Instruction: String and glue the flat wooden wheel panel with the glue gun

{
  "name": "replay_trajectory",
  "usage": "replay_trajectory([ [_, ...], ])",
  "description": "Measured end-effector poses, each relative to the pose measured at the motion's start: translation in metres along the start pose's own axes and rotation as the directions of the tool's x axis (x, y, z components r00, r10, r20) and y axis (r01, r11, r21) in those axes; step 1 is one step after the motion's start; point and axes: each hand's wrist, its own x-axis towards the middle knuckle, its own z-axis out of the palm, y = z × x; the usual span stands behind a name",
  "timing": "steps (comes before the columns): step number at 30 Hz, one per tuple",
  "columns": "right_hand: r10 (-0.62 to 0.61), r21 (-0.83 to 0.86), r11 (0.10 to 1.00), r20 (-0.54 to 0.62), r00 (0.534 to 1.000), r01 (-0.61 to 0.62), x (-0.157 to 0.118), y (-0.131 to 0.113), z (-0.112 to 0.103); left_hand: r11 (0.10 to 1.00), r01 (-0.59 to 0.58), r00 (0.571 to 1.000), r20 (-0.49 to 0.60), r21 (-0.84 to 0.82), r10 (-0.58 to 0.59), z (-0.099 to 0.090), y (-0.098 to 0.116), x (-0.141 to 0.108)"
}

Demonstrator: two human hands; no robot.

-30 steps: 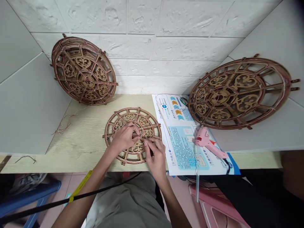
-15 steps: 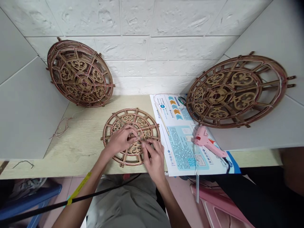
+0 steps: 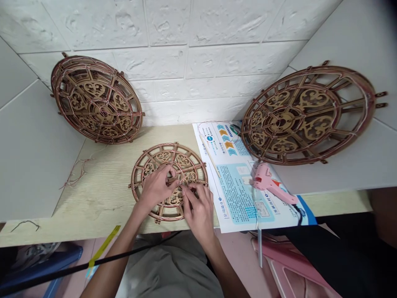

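A round openwork wooden frame, with reddish wires along its rings, lies flat on the pale table. My left hand rests over its middle, thumb and fingers curled near the centre ring. What those fingertips hold is too small to make out. From the lower right, my right hand reaches to the centre, its thumb and index fingertip pinched together close to my left thumb. Anything between them is hidden. Both hands cover part of the frame's middle and lower side.
Similar round frames lean at the back left and right. A pink glue gun lies on a printed sheet, beside a thin stick. Loose wires lie left. A black cable crosses in front.
The view has shifted slightly. My left hand's fingers have curled in more, and my right fingertips have moved a little nearer the left thumb. The frame stays in place on the table.
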Motion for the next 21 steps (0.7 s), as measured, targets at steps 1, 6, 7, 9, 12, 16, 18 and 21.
replay_trajectory([
  [1, -0.004, -0.007, 1.000, 0.000, 1.000, 0.004, 0.0002, -0.0003, -0.0002, 1.000, 0.000, 1.000, -0.004, 0.003, 0.000, 0.0007, 0.0001, 0.0004],
  [6, -0.025, -0.016, 1.000, 0.002, 1.000, 0.025, 0.0014, -0.0010, -0.0015, 1.000, 0.000, 1.000, -0.001, 0.009, 0.000, 0.0011, 0.0028, 0.0009],
  [7, -0.025, -0.014, 1.000, 0.001, 1.000, 0.025, 0.0015, -0.0011, -0.0016, 1.000, 0.002, 1.000, 0.002, 0.007, -0.002, 0.0010, 0.0038, 0.0007],
  [9, -0.020, -0.008, 1.000, -0.003, 1.000, 0.020, 0.0017, -0.0013, -0.0017, 1.000, 0.017, 1.000, 0.002, 0.005, -0.017, 0.0009, 0.0055, 0.0000],
  [12, -0.013, -0.001, 1.000, -0.010, 1.000, 0.013, 0.0019, -0.0018, -0.0017, 1.000, 0.025, 1.000, -0.006, 0.008, -0.025, 0.0015, 0.0065, -0.0004],
  [16, -0.013, -0.007, 1.000, -0.007, 1.000, 0.013, 0.0025, -0.0024, -0.0020, 1.000, 0.007, 1.000, -0.001, 0.007, -0.007, 0.0022, 0.0058, 0.0007],
  [18, -0.005, 0.000, 1.000, -0.007, 1.000, 0.005, 0.0025, -0.0019, -0.0021, 1.000, 0.000, 1.000, 0.011, 0.026, 0.000, 0.0022, 0.0056, 0.0013],
  [21, 0.031, 0.086, 0.996, -0.028, 0.999, -0.029, 0.0022, 0.0004, -0.0022, 0.999, -0.008, 1.000, 0.021, 0.033, 0.007, 0.0014, 0.0038, 0.0020],
])
